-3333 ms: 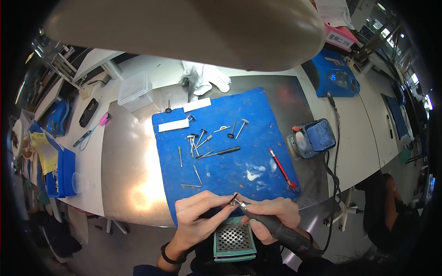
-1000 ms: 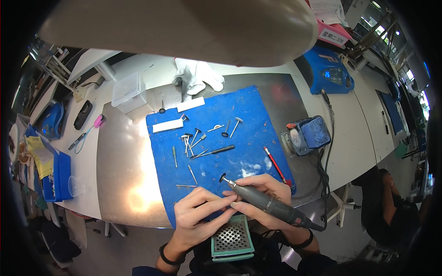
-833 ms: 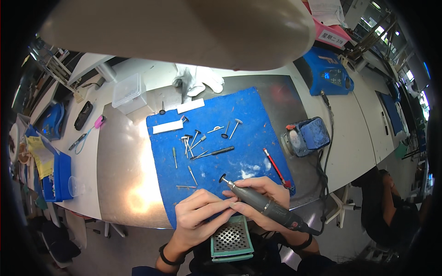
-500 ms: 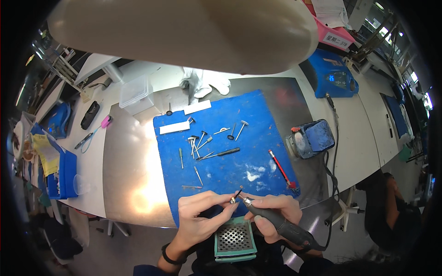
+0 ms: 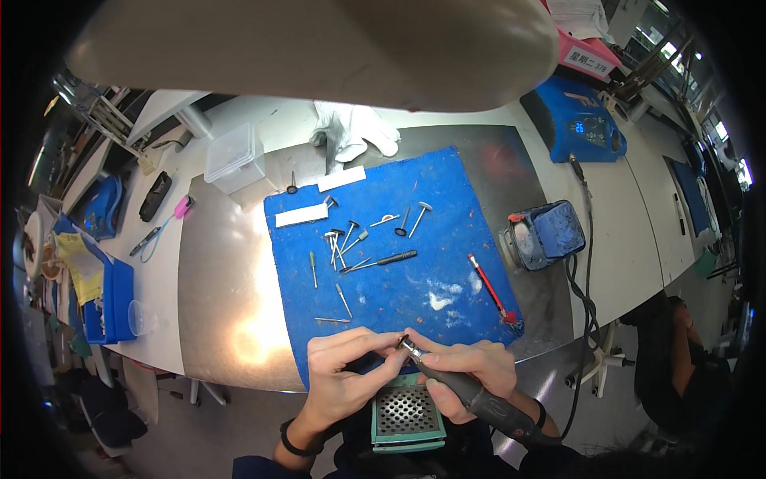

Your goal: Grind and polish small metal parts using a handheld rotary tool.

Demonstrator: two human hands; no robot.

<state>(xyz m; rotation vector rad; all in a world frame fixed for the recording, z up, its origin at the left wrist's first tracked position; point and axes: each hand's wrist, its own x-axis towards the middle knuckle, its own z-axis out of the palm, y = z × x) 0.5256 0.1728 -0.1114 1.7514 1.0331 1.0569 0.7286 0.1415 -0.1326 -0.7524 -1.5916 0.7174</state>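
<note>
My right hand (image 5: 463, 375) grips a dark rotary handpiece (image 5: 471, 393) whose cable end runs down to the lower right. Its metal tip points up-left, right at the fingertips of my left hand (image 5: 343, 379). My left thumb and fingers pinch a small piece against that tip; the piece itself is too small to make out. Both hands hover over the near edge of a blue mat (image 5: 399, 263), above a green box with a perforated grille (image 5: 407, 415).
Several loose burs and small tools (image 5: 351, 243) lie on the mat, with a red-handled tool (image 5: 488, 286) at its right and white dust (image 5: 439, 299) mid-mat. A blue-lidded jar (image 5: 546, 235), a blue control unit (image 5: 578, 124), a clear plastic box (image 5: 233, 156) and white gloves (image 5: 351, 132) stand around. A lamp shade (image 5: 319, 48) overhangs.
The handpiece tip was raised over the mat a second ago; it has come back down to the left fingertips above the green box. The view has shifted slightly.
</note>
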